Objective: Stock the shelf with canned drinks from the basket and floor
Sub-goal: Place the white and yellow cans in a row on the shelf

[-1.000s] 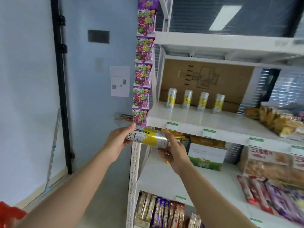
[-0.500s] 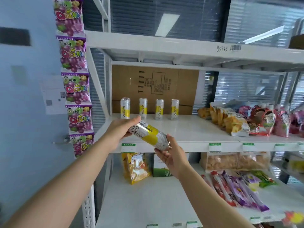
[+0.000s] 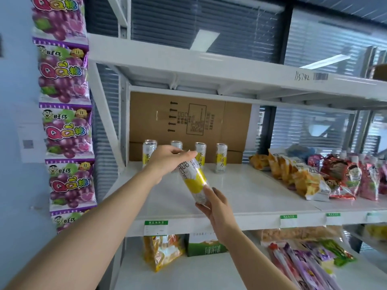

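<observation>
Can (image 3: 193, 183) is tilted over the shelf's (image 3: 251, 197) left end, left hand (image 3: 165, 160) gripping its top and right hand (image 3: 215, 206) fingers pinching its base, so I'd stand it upright first, then park it before the back-edge row (image 3: 221, 156).

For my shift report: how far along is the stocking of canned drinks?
Done: four cans stand upright at the back of the shelf. In hand: a fifth can, tilted, left hand at its top, right hand at its bottom. Left: standing it down; basket and floor are unseen.
</observation>
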A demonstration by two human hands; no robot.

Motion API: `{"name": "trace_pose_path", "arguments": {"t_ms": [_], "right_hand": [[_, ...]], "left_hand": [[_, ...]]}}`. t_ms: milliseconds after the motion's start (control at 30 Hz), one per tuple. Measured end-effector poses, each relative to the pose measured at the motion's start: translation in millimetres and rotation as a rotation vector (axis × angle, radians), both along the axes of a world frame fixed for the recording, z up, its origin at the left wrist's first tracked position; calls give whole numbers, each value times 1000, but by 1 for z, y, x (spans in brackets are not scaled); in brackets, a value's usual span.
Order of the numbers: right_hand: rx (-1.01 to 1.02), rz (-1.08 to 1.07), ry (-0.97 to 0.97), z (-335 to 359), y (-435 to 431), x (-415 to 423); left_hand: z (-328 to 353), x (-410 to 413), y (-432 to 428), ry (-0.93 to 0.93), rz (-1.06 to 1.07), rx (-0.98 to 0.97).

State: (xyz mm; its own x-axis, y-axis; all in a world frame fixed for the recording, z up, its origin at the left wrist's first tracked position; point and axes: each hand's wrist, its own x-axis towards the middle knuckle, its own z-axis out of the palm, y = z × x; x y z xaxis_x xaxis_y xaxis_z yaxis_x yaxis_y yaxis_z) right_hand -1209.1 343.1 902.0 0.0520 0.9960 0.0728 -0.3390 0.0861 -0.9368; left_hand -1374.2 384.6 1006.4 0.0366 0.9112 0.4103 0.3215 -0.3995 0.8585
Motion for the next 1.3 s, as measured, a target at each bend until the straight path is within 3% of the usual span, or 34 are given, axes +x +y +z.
{"name": "trace_pose_path", "arguments": {"t_ms": [233,433,633,800,1033,1133,1300], "right_hand": [[141,30,-377,2,28,-13],[246,-68,-779,-5,56,-34],[255,-112,-795,-5,62,-38],[283,-59,-797,-13,69,-31],[273,78,-615,-16,68,-20],[254,147,-529,-15,65,-19],[222,3,-612,-16,71,-27]], "left_hand": [[18,-9,19,247,165,49],[7,-9,37,376,176,-32],[0,-2,42,403,138,-41],[9,-4,34,545,14,-73],[8,-24,30,366,-154,-56],[-1,-24,32,322,-126,8],[-1,-23,32,343,-42,117]]}}
